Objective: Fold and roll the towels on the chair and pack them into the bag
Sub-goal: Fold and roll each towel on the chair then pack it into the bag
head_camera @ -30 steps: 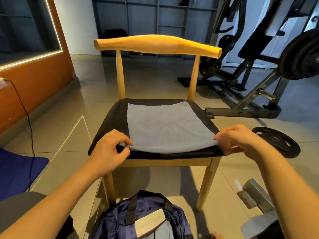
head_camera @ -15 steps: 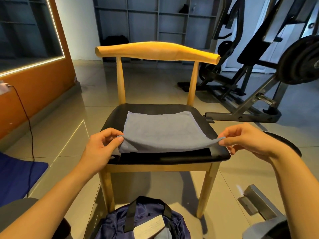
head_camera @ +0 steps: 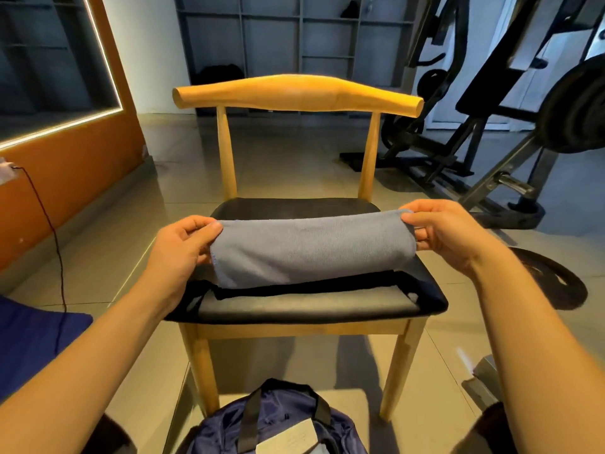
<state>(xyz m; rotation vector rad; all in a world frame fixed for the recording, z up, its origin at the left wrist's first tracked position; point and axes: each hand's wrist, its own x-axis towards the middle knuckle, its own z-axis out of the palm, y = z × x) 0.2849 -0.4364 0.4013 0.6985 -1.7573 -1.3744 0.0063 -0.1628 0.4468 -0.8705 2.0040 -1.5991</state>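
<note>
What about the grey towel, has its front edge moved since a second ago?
Yes. The left hand and right hand have lifted the front edge of the towel off the seat front and back toward the backrest.

Gym: weight machine (head_camera: pixel 484 126), loaded barbell plate (head_camera: pixel 576 106), loose plate (head_camera: pixel 553 280) on tiled floor.

One head-worn camera looks forward and down, close over the chair (head_camera: pixel 294 306) (wide-angle, no second view).

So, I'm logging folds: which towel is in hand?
The grey towel; left hand and right hand pinch its corners. The dark towel lies flat under it on the chair.
</note>
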